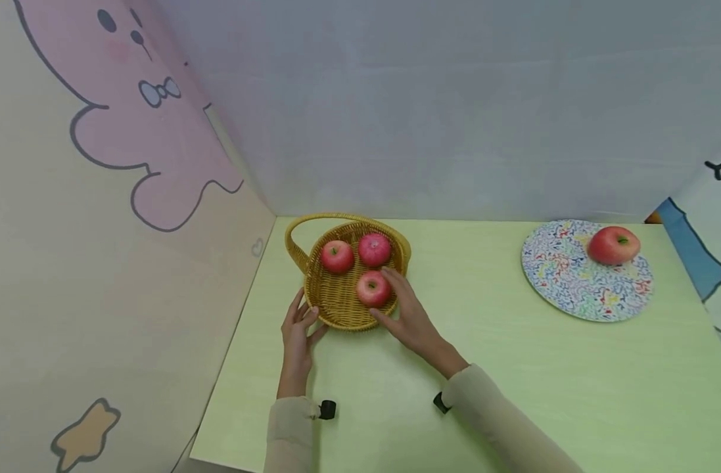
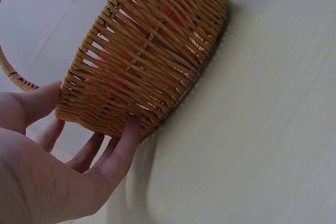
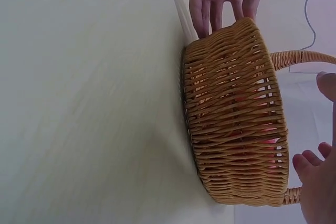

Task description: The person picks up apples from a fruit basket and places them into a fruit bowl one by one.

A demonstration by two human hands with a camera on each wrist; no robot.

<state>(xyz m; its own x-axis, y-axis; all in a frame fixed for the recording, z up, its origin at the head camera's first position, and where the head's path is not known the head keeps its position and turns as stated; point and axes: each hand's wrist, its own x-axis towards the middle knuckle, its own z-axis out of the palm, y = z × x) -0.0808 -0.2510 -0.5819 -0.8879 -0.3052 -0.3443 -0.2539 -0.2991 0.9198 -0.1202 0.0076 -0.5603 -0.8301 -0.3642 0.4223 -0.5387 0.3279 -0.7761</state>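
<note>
A wicker basket (image 1: 344,322) holds two red apples (image 1: 337,256) (image 1: 373,289) and a darker pink round fruit (image 1: 374,249). At its near left side my left hand (image 1: 298,332) grips the wall, thumb at the rim; the left wrist view shows the fingers (image 2: 123,145) bent against the woven side (image 2: 142,56). My right hand (image 1: 410,318) hovers over the right rim, thumb and fingers spread on either side of the nearer apple. In the right wrist view that hand (image 3: 320,182) is above the rim with fingers apart; contact with the apple cannot be told.
A round, colourfully speckled plate (image 1: 564,276) lies at the right of the pale green table (image 1: 455,420), with a red apple (image 1: 613,246) on its upper right part. The basket's handle (image 1: 295,233) leans toward the back left. Walls stand behind and at the left.
</note>
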